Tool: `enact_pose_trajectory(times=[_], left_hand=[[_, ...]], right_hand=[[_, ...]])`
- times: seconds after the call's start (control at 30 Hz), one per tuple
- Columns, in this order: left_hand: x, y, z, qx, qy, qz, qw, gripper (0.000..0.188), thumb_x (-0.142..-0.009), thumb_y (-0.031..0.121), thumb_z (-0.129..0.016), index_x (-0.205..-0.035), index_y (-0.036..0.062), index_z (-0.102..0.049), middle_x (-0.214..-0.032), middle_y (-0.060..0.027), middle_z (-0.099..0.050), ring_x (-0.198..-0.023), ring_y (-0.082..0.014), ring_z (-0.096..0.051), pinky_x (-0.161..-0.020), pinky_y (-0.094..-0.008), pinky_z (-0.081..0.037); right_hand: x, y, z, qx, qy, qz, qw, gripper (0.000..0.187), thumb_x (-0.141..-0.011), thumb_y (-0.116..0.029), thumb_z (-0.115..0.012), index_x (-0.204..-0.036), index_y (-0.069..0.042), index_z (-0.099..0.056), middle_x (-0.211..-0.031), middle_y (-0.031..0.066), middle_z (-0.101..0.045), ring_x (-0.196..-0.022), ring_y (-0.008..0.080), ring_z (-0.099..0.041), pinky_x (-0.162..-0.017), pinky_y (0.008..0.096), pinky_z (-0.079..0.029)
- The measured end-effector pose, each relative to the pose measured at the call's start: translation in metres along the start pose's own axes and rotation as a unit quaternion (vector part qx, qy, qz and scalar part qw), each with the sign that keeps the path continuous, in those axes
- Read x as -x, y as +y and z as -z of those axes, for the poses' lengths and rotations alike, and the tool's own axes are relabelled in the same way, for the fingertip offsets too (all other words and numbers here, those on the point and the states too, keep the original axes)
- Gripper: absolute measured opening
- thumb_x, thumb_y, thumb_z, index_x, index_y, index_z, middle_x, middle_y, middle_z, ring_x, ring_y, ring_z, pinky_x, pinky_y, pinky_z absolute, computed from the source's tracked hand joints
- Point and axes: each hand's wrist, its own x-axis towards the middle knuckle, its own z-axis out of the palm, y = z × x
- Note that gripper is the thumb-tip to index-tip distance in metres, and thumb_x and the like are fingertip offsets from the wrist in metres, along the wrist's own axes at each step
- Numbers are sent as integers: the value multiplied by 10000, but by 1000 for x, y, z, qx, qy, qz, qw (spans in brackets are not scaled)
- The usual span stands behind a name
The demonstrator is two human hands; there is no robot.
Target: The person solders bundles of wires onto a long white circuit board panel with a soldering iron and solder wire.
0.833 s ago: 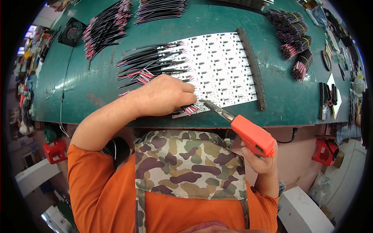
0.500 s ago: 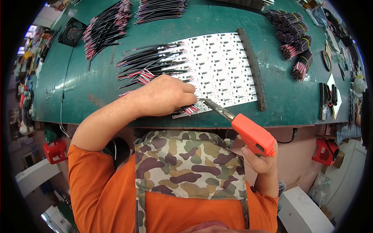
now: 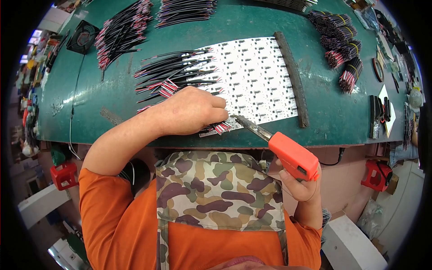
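Note:
A white circuit board sheet [image 3: 254, 81] with rows of small dark parts lies on the green bench. My left hand [image 3: 193, 110] is closed over its near left corner, fingertips pinched on wires; red, white and black wires [image 3: 220, 128] stick out beneath it. Exactly which wire the fingertips grip is hidden. My right hand [image 3: 300, 188] is wrapped round a red soldering gun [image 3: 292, 155], whose metal tip meets the board just right of my left fingertips. More black wires [image 3: 166, 67] with stripped ends lie in rows across the sheet's left edge.
A dark bar [image 3: 292, 81] runs along the sheet's right edge. Loose wire piles [image 3: 123, 31] lie at the back left, tied wire bundles [image 3: 351, 74] at the right. A small black fan [image 3: 83, 37] stands far left. Tape and tools, including a black clamp-like holder [image 3: 375, 117], sit far right.

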Motion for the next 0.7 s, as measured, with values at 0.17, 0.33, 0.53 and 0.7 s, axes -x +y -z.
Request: enact_pose_trajectory(times=[0.17, 0.33, 0.53, 0.7], left_hand=[[0, 1, 1, -3, -1, -1, 1000, 100, -795, 113, -578, -877, 65, -609, -871, -85, -601, -823, -305, -651, -677, -427, -533], [1, 2, 1, -4, 0, 1, 1000, 97, -793, 108, -582, -877, 64, -603, -869, -84, -600, -815, -306, -652, -677, -425, -533], [0, 0, 0, -7, -10, 7, 1000, 94, -788, 101, -589, -873, 60, -594, -880, -87, -597, -809, -314, -650, -674, -425, -534], [4, -7, 8, 119, 72, -16, 990, 268, -724, -10, -692, -978, 51, -635, -883, -95, -576, -829, -325, -607, -701, -416, -504]], right_hand=[[-4, -6, -1, -22, -2, 2, 1000, 381, -782, -36, -676, -1147, 60, -619, -1031, 151, -682, -856, 212, -665, -785, 321, -522], [9, 4, 2, -116, 28, -18, 993, 359, -827, -1, -646, -1177, 59, -594, -976, 122, -689, -824, 158, -645, -747, 309, -524], [5, 2, -4, -73, 91, -6, 993, 298, -752, -44, -687, -1039, 37, -675, -897, 118, -702, -763, 222, -674, -712, 309, -529], [6, 2, -1, -52, 80, -6, 995, 315, -769, -46, -686, -1072, 38, -665, -954, 142, -717, -814, 223, -693, -738, 317, -537]])
